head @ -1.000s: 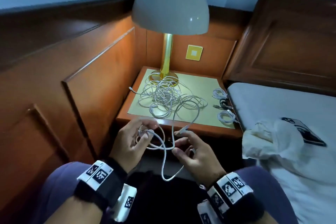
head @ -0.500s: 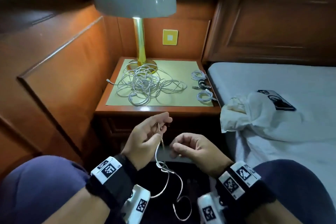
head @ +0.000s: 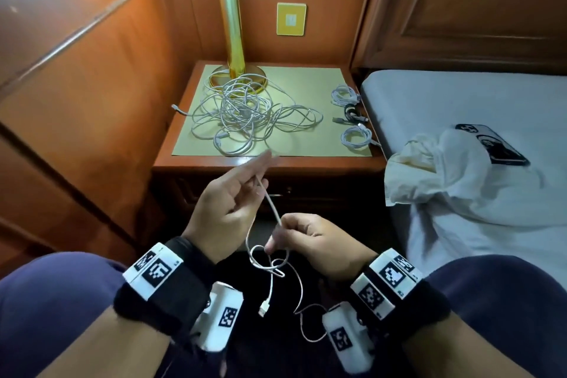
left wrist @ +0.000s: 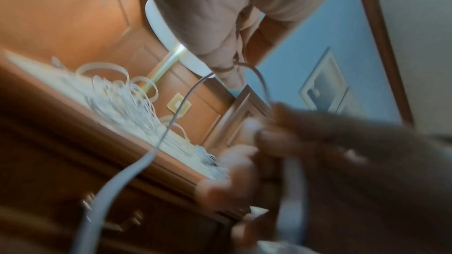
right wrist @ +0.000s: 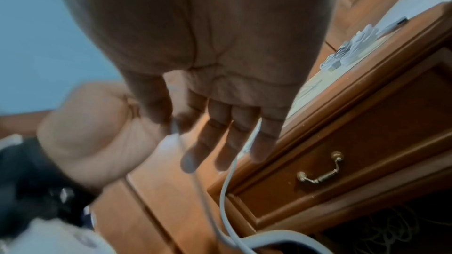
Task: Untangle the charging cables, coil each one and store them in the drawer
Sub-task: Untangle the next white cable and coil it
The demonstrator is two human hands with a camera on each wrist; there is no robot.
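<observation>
Both wrists: black wristbands (head: 171,294) carrying white blocks with black fiducial markers (head: 388,281); white wrist cameras (head: 219,316) beneath. Dark purple trousers (head: 55,301).

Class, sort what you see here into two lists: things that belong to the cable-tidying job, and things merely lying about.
Job: white cable held by left hand and right hand; tangled cables; coiled cables; drawer.

Lying about: lamp; phone; white cloth; bed.

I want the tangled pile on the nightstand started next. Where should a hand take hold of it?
Probably the loose plug end sticking out of the tangled pile on its left, approached from the left. It lies free of the crossings, so a pinch grip there drags fewer loops.
</observation>
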